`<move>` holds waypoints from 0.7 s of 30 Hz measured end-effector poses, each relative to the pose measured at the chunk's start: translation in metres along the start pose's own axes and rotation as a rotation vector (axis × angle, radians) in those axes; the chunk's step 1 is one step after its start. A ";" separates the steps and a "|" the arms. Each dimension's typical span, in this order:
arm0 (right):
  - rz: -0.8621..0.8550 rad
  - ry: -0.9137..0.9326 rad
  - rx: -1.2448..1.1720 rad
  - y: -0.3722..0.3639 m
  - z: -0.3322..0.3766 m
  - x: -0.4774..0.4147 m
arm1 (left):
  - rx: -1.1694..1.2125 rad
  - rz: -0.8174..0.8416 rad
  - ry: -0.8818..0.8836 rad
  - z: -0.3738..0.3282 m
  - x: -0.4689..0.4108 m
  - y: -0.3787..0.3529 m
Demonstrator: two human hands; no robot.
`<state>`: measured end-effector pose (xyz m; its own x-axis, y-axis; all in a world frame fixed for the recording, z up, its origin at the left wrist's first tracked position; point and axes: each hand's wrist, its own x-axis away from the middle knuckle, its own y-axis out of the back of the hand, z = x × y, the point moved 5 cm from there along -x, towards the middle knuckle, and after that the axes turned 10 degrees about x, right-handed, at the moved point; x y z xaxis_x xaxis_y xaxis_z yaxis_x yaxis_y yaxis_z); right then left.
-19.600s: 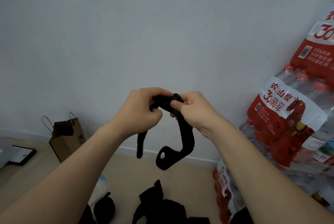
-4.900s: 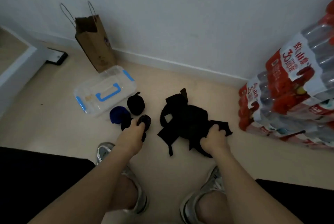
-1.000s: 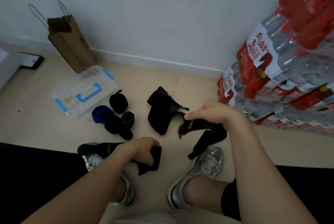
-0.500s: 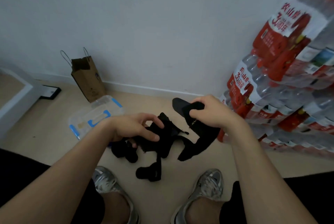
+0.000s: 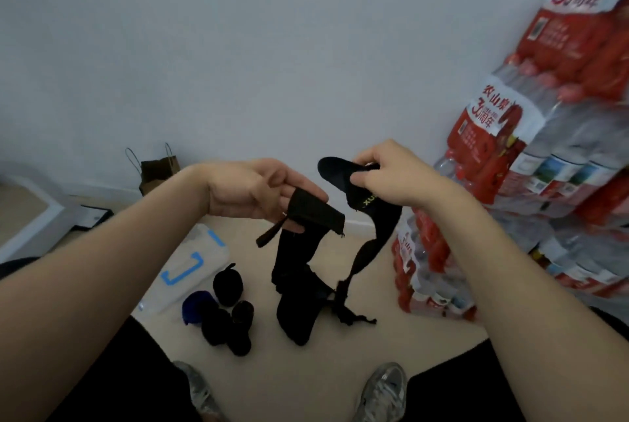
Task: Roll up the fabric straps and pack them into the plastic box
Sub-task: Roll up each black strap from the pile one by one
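Head view — left hand (image 5: pixel 258 190) and right hand (image 5: pixel 391 180) raised, each grip pinching the black straps (image 5: pixel 296 251).

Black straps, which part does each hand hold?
Right hand pinches the lettered strap at its rounded top end; left hand grips the other black strap near its upper end.

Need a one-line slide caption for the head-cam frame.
Left hand and right hand hold black straps above the floor pile; rolled straps sit beside the plastic box.
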<state>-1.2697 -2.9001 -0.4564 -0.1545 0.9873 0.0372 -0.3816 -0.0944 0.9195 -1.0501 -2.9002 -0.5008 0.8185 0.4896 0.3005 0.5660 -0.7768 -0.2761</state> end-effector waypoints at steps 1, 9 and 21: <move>-0.063 -0.008 0.044 0.010 0.003 -0.003 | -0.051 -0.021 -0.020 -0.008 -0.002 0.003; -0.137 0.077 0.385 0.039 0.014 -0.055 | -0.483 -0.521 0.026 -0.056 -0.031 0.043; -0.480 -0.037 0.140 0.049 -0.021 -0.103 | -0.498 -0.445 -0.091 -0.047 -0.076 0.095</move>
<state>-1.2912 -3.0089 -0.4235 0.0419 0.9191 -0.3918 -0.2752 0.3876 0.8798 -1.0638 -3.0296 -0.5072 0.5351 0.8198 0.2041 0.7563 -0.5725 0.3168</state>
